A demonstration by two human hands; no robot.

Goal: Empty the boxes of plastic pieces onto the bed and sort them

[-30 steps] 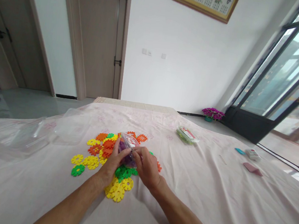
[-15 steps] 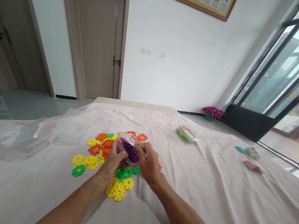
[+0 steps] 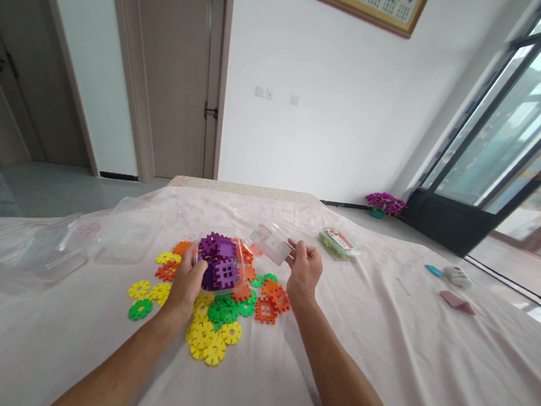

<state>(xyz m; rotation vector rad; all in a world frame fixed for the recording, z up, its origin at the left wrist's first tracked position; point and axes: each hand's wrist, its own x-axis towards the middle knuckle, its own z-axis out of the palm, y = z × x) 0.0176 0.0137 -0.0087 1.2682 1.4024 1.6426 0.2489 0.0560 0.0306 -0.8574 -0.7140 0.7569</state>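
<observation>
One tub (image 3: 245, 266), clear and filled with purple pieces (image 3: 222, 270), is in the left hand (image 3: 187, 279), tilted so that its open top faces back towards the arms. That hand is partly open, bent round the tub's outer side, with the thumb over the rim against or just beside the purple pieces; its other fingers are mostly hidden, so how far they curl under cannot be told. The right hand (image 3: 306, 271) is nearly closed, its thumb and fingertips pinching one end of a clear lid (image 3: 270, 243), which is apart from the tub and points away and to the left.

The tub lies between the hands, nearer the left, above a loose pile. Orange pieces (image 3: 267, 310) lie between the hands, just short of the right one, with more under the tub and beyond the left hand. Green pieces (image 3: 224, 310) lie between the wrists, and yellow pieces (image 3: 213, 351) nearer the body; a few yellow ones and a green one lie left of the left hand. Beyond the right hand and slightly to its right, a box (image 3: 339, 242) of light green contents rests on the cloth (image 3: 366, 344). Well left of the left hand are clear trays (image 3: 130, 233)
</observation>
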